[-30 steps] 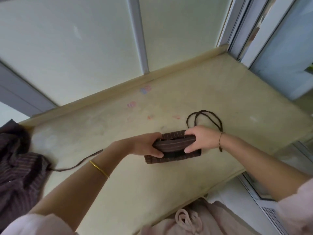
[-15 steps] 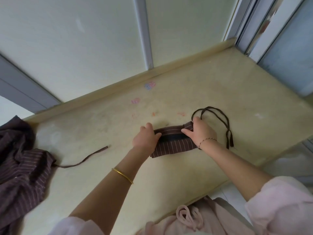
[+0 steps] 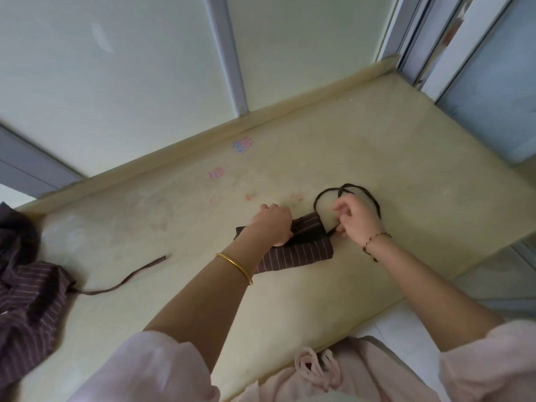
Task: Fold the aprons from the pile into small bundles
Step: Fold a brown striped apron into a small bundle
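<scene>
One brown striped folded apron lies on the cream counter; the left hand grips it, the right hand pinches its dark strap. Folding looks finished; the strap needs winding next.
</scene>
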A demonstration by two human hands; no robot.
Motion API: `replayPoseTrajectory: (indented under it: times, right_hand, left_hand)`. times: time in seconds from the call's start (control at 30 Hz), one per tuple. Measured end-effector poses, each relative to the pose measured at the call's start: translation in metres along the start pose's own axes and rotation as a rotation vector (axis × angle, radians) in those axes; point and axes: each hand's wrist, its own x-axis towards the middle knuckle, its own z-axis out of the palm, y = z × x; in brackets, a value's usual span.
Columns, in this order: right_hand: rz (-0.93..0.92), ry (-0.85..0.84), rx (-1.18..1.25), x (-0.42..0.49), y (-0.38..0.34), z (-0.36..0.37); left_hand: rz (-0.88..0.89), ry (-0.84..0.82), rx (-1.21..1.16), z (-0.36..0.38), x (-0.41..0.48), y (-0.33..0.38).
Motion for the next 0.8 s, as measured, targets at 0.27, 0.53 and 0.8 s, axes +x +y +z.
replayPoseTrajectory:
  times: [0.27,0.53,0.8]
  right_hand:
    - [-0.290,-0.079,-0.521,0.000,0.004,-0.003]
    - [-0.491,0.203,-0.439,0.005,-0.023,-0.031]
    - [-0.524,-0.058,0.274,0.021,-0.096,-0.050]
  left_hand:
    - [-0.072,-0.038,-0.085,0.003,0.000,0.002]
    - [-0.083,-0.069,-0.548,-0.010,-0.019,-0.011]
    - [0.107,-0.170,-1.365,-0.018,-0.043,-0.014]
